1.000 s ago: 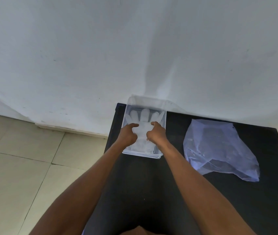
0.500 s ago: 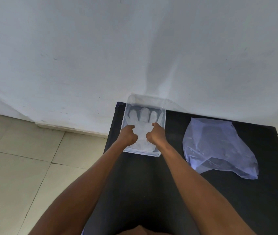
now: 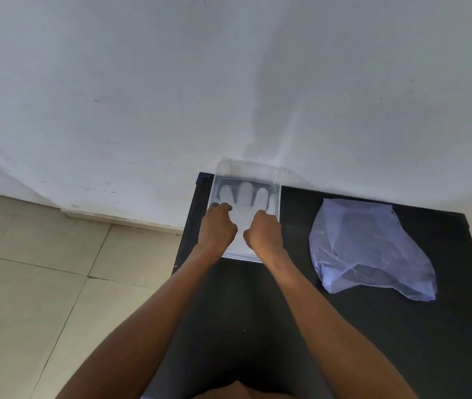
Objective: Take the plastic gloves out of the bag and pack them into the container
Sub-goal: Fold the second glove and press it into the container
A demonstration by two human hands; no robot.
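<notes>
A clear plastic container (image 3: 280, 194) stands at the back left corner of the black table (image 3: 395, 347), its lid (image 3: 246, 167) tipped up against the wall. Translucent white plastic gloves (image 3: 246, 193) lie flat inside, fingers pointing to the wall. My left hand (image 3: 217, 229) and my right hand (image 3: 265, 234) rest side by side on the gloves' palm area, fingers curled down onto the plastic. The hands cover the lower part of the gloves. A crumpled bluish plastic bag (image 3: 364, 249) lies on the table to the right, apart from both hands.
The white wall (image 3: 229, 82) rises directly behind the container. The table's left edge (image 3: 188, 226) drops to a beige tiled floor (image 3: 42, 298). Bare black tabletop lies between my forearms and in front of the bag.
My two hands have slid a little apart on the gloves, toward the container's side walls, and the thumbs no longer point at each other. The bag has not moved.
</notes>
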